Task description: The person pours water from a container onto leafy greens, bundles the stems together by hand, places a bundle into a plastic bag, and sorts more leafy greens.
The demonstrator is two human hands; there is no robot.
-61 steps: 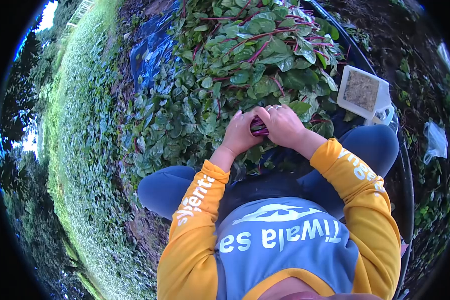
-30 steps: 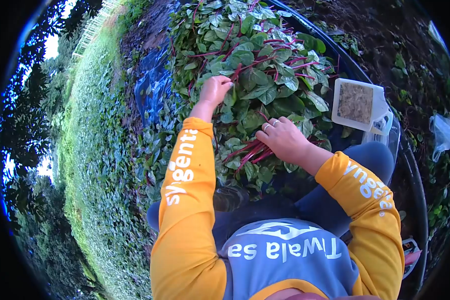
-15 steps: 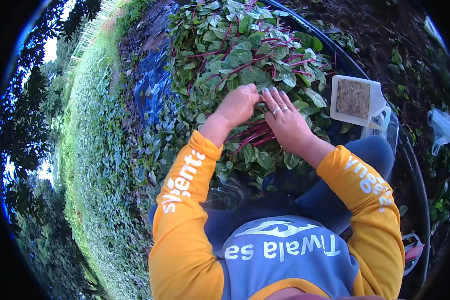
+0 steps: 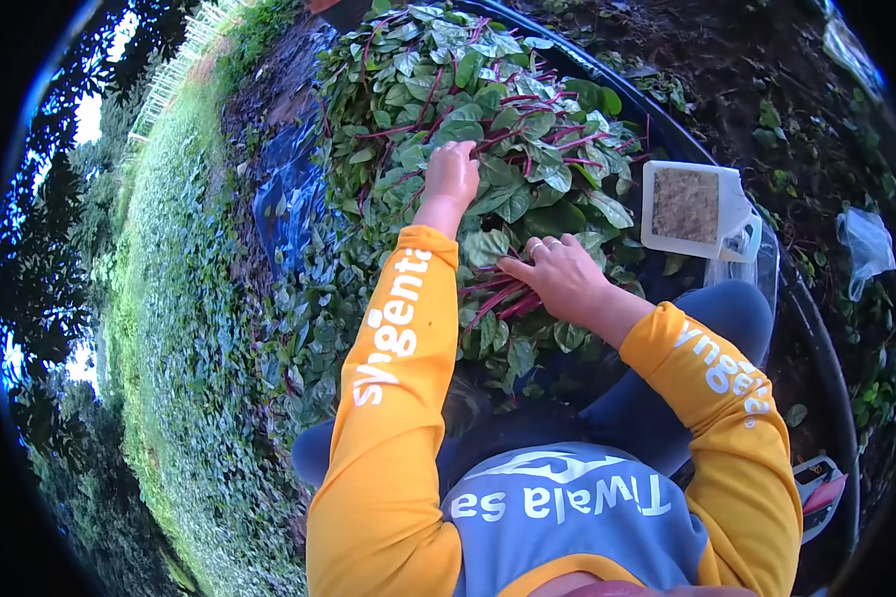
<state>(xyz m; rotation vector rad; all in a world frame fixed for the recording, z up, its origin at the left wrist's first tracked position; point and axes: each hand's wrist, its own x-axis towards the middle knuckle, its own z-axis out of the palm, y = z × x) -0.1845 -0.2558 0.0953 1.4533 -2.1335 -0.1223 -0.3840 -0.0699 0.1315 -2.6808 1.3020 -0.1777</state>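
Note:
A large heap of green leaves with dark red stems [image 4: 498, 119] lies in front of me. My left hand [image 4: 452, 179] reaches onto the heap, its fingers closed around a stem whose end shows beside the fingertips. Lower down, a small bunch of red stems [image 4: 503, 298] lies nearer my lap. My right hand [image 4: 562, 279], with rings on it, rests at the right side of this bunch, thumb over the stems and fingers bent forward on the leaves. Whether it grips them is hard to tell.
A cut white plastic jug [image 4: 687, 209] stands right of the heap. Blue plastic sheeting [image 4: 287, 199] lies on the left. A dark hose-like edge [image 4: 821, 328] curves along the right, near a clear plastic bag [image 4: 866, 249]. A small box with something pink [image 4: 819, 493] sits lower right.
My left hand has moved up and left, away from my right hand, onto the heap. My right hand has come down slightly toward the small bunch. The view has shifted a little.

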